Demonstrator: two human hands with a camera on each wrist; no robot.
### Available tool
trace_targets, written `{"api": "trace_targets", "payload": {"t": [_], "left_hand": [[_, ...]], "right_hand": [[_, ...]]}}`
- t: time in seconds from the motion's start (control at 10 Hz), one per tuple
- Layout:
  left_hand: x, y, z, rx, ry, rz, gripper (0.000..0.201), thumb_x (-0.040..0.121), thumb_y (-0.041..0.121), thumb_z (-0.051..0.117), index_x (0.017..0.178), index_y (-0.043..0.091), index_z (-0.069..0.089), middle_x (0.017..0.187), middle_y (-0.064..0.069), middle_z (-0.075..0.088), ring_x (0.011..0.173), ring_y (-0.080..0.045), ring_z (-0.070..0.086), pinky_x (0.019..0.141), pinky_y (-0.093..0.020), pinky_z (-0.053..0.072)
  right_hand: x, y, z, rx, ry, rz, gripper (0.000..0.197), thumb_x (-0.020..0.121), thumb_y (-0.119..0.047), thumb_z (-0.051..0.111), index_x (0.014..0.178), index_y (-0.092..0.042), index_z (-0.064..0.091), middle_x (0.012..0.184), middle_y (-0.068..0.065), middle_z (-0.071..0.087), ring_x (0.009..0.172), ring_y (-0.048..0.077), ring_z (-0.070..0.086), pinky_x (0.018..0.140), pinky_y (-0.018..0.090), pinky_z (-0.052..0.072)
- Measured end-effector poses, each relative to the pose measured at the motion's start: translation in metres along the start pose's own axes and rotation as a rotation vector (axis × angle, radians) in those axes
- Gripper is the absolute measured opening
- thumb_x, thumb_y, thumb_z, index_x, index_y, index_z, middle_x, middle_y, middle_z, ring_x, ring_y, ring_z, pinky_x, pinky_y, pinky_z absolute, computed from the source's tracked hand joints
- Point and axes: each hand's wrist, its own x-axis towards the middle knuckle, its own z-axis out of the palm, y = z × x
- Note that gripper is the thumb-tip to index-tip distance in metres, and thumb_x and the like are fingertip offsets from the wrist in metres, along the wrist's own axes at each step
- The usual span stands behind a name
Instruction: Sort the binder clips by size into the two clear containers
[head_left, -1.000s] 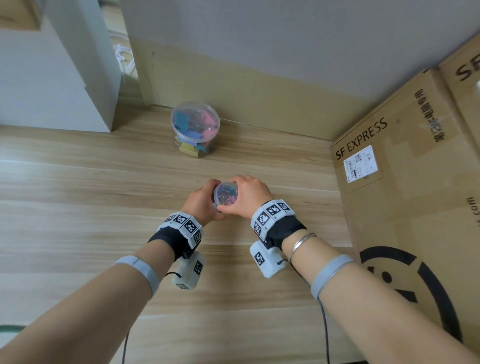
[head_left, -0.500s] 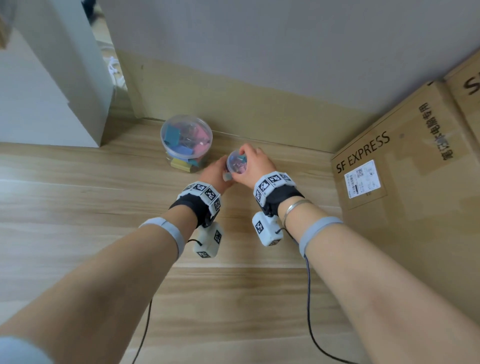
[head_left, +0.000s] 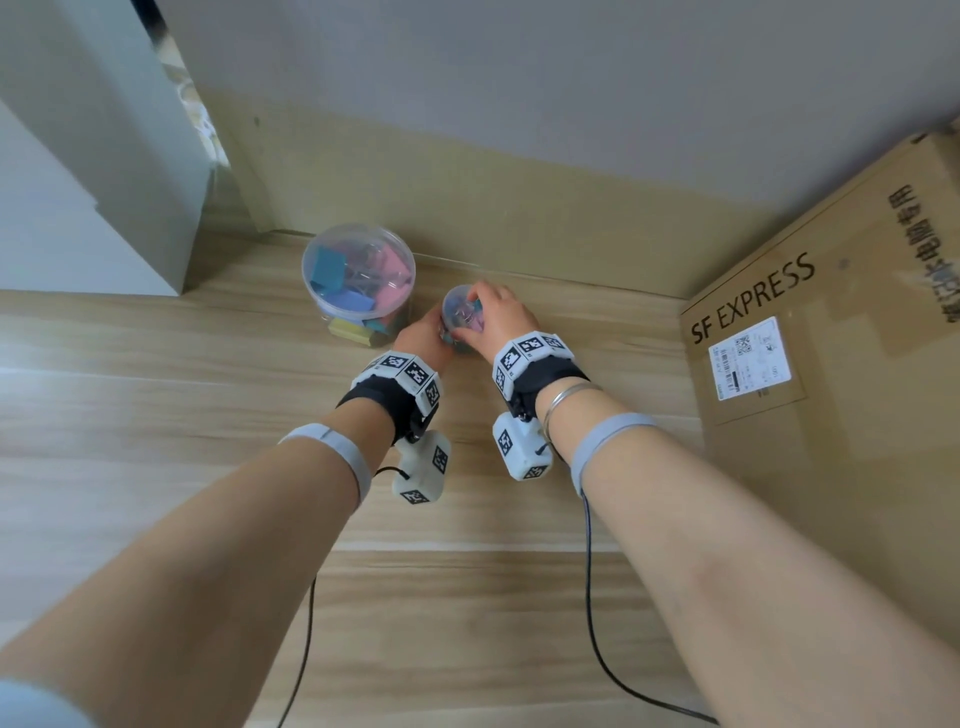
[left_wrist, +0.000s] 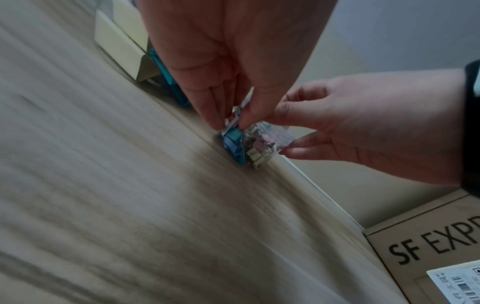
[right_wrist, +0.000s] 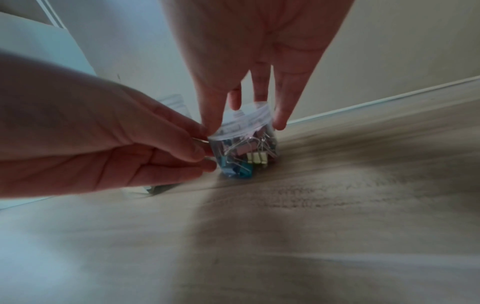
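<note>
Clear small container (head_left: 461, 318), lidded, gripped by both hands' fingers (right_wrist: 280, 115), has been moved beside large container (head_left: 358, 283) near wall edge; sorting judged finished.

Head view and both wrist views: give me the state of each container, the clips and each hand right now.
Large clear plastic container: lid on, holds big coloured binder clips, standing on floor.
Small clear plastic container: lid on, full of small clips, on or just above floor, beside the large one.
Left hand: fingers pinch the small container's side.
Right hand: fingertips grip its lid.
</note>
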Motion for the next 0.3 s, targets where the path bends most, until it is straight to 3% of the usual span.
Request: {"api": "trace_targets", "payload": {"t": [0.1, 0.3], "left_hand": [[-0.01, 0.004, -0.004, 0.018, 0.006, 0.021, 0.046, 0.094, 0.007, 0.041, 0.139, 0.009, 0.034, 0.135, -0.016, 0.051, 0.122, -0.032, 0.052, 0.104, -0.038, 0.041], [-0.033, 0.01, -0.024, 0.081, 0.054, 0.089, 0.033, 0.091, 0.008, 0.045, 0.124, 0.006, 0.048, 0.12, -0.016, 0.061, 0.108, -0.034, 0.058, 0.091, -0.037, 0.045]], "right_hand": [[-0.005, 0.0, -0.001, -0.001, 0.017, -0.017, 0.045, 0.086, -0.032, 0.062, 0.123, -0.011, 0.049, 0.137, 0.012, 0.042, 0.11, 0.031, 0.055, 0.087, 0.033, 0.044], [-0.031, -0.008, -0.021, 0.032, 0.08, 0.045, 0.028, 0.091, -0.031, 0.053, 0.112, -0.011, 0.057, 0.126, 0.009, 0.044, 0.107, 0.031, 0.054, 0.088, 0.033, 0.043]]}}
